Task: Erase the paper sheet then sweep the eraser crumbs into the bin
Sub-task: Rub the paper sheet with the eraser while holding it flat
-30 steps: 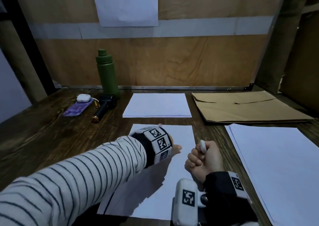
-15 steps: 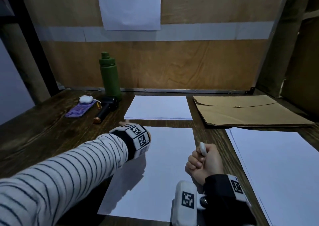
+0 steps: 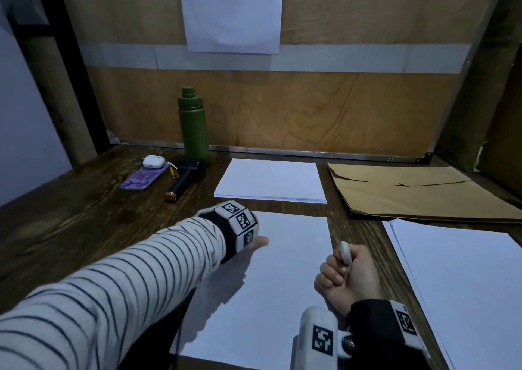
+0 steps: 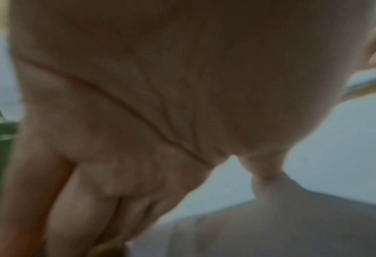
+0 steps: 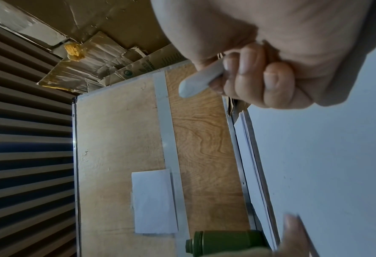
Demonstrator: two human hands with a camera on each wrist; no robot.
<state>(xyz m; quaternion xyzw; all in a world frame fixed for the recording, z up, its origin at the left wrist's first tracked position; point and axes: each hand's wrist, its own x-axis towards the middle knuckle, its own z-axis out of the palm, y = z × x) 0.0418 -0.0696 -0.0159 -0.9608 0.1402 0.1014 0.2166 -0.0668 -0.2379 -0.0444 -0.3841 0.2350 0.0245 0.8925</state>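
A blank white paper sheet (image 3: 285, 279) lies in front of me on the wooden desk (image 3: 84, 214). My left hand (image 3: 260, 241) rests at the sheet's upper left corner; the wrist camera hides most of it and only the thumb shows. In the blurred left wrist view the left hand (image 4: 138, 121) is flat, its fingers (image 4: 79, 208) straight over the paper. My right hand (image 3: 347, 276) is a fist at the sheet's right edge and grips a white eraser (image 3: 346, 252), whose tip pokes up out of the fist (image 5: 200, 81). Crumbs are too small to make out.
A second paper stack (image 3: 271, 180) lies behind the sheet, a brown envelope (image 3: 418, 191) at the back right and more white sheets (image 3: 457, 285) on the right. A green bottle (image 3: 193, 127), a black tool (image 3: 186, 180), a purple phone (image 3: 141, 179) and an earbud case (image 3: 154, 161) stand at the back left.
My left hand slid from the middle of the sheet out to its upper left corner, then came a little way back onto the paper. The right hand stayed put with the eraser.
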